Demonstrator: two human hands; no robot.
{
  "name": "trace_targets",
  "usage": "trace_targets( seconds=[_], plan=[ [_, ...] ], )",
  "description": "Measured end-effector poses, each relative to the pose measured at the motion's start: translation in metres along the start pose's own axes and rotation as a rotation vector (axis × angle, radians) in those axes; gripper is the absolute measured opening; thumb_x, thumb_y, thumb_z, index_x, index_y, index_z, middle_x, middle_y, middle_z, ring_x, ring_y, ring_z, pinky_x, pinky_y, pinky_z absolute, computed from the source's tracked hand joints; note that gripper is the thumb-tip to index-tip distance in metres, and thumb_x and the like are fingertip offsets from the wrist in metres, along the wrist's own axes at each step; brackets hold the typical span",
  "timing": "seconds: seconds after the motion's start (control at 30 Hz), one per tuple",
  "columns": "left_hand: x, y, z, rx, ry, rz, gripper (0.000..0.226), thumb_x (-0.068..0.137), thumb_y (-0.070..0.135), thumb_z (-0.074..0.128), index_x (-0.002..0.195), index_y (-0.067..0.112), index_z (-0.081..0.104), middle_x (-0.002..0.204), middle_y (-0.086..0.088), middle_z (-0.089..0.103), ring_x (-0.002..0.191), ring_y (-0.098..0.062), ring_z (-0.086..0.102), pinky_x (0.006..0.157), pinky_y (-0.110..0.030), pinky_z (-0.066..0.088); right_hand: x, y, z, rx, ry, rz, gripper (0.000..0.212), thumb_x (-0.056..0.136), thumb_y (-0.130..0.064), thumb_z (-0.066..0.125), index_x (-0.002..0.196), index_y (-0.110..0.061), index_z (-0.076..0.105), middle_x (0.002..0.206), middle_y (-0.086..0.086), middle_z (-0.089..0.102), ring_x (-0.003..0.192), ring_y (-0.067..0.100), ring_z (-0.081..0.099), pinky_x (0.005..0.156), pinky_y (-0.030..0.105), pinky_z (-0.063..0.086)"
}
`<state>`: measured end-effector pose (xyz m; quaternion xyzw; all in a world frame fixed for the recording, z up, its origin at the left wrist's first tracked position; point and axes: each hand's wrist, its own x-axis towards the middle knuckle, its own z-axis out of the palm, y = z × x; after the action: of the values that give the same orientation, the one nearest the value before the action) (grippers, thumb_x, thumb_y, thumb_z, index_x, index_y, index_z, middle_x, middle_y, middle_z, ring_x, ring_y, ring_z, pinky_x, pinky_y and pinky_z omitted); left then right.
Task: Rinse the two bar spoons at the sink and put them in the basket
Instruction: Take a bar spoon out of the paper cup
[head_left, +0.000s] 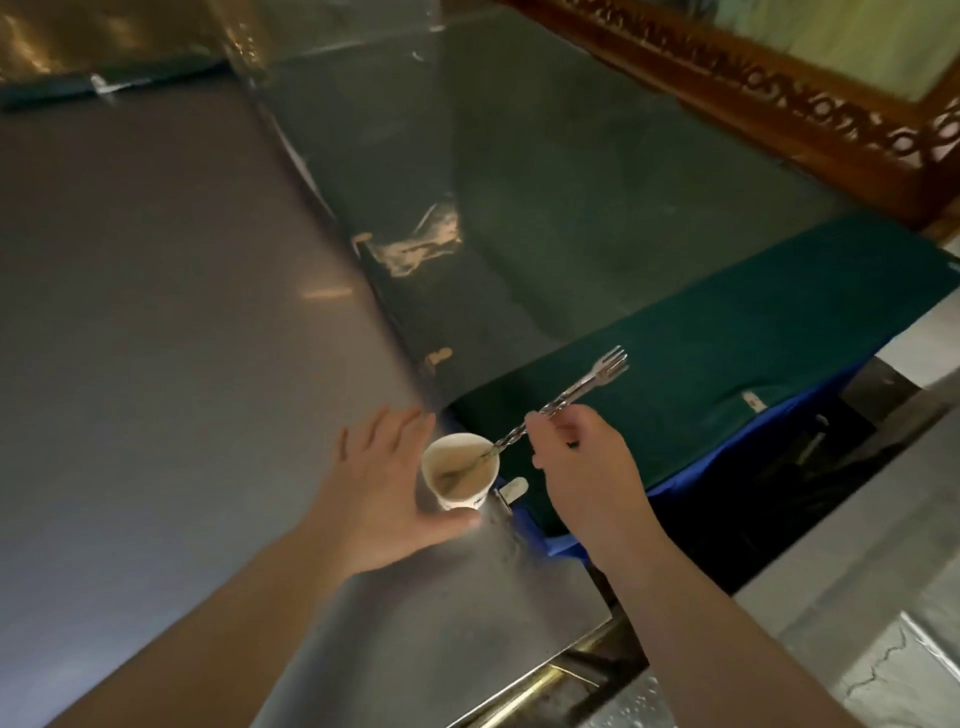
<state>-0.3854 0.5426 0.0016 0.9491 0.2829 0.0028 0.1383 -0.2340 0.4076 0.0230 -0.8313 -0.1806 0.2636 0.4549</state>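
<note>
On the steel counter (156, 312) a paper cup (460, 470) stands beside a green cloth (727, 338). The right hand (582, 467) pinches a twisted bar spoon (550, 408) (forked top end), its bowl inside the cup. The left hand (384, 488) lies open, thumb touching the cup's base.

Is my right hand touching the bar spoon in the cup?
Touching: the head view shows the right hand pinching the bar spoon mid-handle, above the cup.

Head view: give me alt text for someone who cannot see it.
The right hand pinches a twisted steel bar spoon, fork end up, bowl inside a small white paper cup on a stainless steel counter. The open left hand reaches toward the cup.
</note>
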Motion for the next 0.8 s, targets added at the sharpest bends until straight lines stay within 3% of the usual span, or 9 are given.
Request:
trace_targets(
  seconds=[0.07, 0.23, 0.4, 0.47, 0.63, 0.8],
  plan=[
    [0.002, 0.000, 0.005, -0.045, -0.001, -0.001, 0.102, 0.056, 0.086, 0.047, 0.137, 0.023, 0.045, 0.141, 0.005, 0.043, 0.130, -0.023, 0.035, 0.108, -0.043, 0.028, 0.003, -0.001, 0.004, 0.029, 0.035, -0.004, 0.024, 0.093, -0.047, 0.052, 0.083, -0.028, 0.063, 0.080, -0.003, 0.072, 0.072, 0.013, 0.069, 0.064, 0.031, 0.055],
    [0.007, -0.005, 0.012, -0.108, 0.002, 0.003, 0.085, 0.062, 0.082, 0.051, 0.129, 0.030, 0.054, 0.133, 0.011, 0.051, 0.124, -0.018, 0.041, 0.107, -0.047, 0.030, 0.006, -0.006, 0.007, 0.097, 0.091, 0.026, 0.026, 0.097, -0.035, 0.052, 0.075, -0.029, 0.065, 0.072, -0.012, 0.073, 0.067, -0.001, 0.070, 0.058, 0.020, 0.048],
    [0.008, -0.007, 0.014, -0.118, 0.003, 0.012, 0.082, 0.063, 0.082, 0.049, 0.126, 0.031, 0.055, 0.132, 0.013, 0.051, 0.123, -0.017, 0.042, 0.107, -0.048, 0.030, 0.002, -0.005, 0.002, 0.071, 0.080, 0.071, 0.028, 0.097, -0.033, 0.054, 0.073, -0.028, 0.067, 0.072, -0.009, 0.075, 0.074, 0.013, 0.073, 0.073, 0.034, 0.059],
    [0.008, -0.008, 0.015, -0.112, 0.005, 0.023, 0.081, 0.064, 0.082, 0.049, 0.126, 0.031, 0.055, 0.131, 0.013, 0.052, 0.122, -0.017, 0.043, 0.107, -0.047, 0.031, 0.000, -0.005, 0.001, 0.049, 0.072, 0.079, 0.029, 0.098, -0.032, 0.053, 0.073, -0.029, 0.066, 0.074, -0.010, 0.074, 0.076, 0.011, 0.072, 0.075, 0.033, 0.058],
    [0.009, -0.009, 0.017, -0.099, 0.012, 0.031, 0.079, 0.064, 0.084, 0.048, 0.124, 0.032, 0.054, 0.128, 0.013, 0.055, 0.118, -0.016, 0.046, 0.103, -0.042, 0.035, -0.007, -0.011, -0.001, -0.060, 0.059, 0.027, 0.030, 0.100, -0.029, 0.048, 0.073, -0.030, 0.061, 0.077, -0.012, 0.072, 0.073, 0.008, 0.070, 0.062, 0.022, 0.052],
    [0.010, -0.010, 0.018, -0.098, 0.022, 0.042, 0.078, 0.065, 0.084, 0.049, 0.122, 0.033, 0.054, 0.126, 0.013, 0.056, 0.117, -0.015, 0.048, 0.101, -0.043, 0.037, -0.004, -0.013, -0.002, 0.022, 0.026, 0.095, 0.026, 0.100, -0.027, 0.051, 0.078, -0.028, 0.065, 0.073, -0.010, 0.073, 0.072, 0.005, 0.071, 0.068, 0.024, 0.055]
  ],
)
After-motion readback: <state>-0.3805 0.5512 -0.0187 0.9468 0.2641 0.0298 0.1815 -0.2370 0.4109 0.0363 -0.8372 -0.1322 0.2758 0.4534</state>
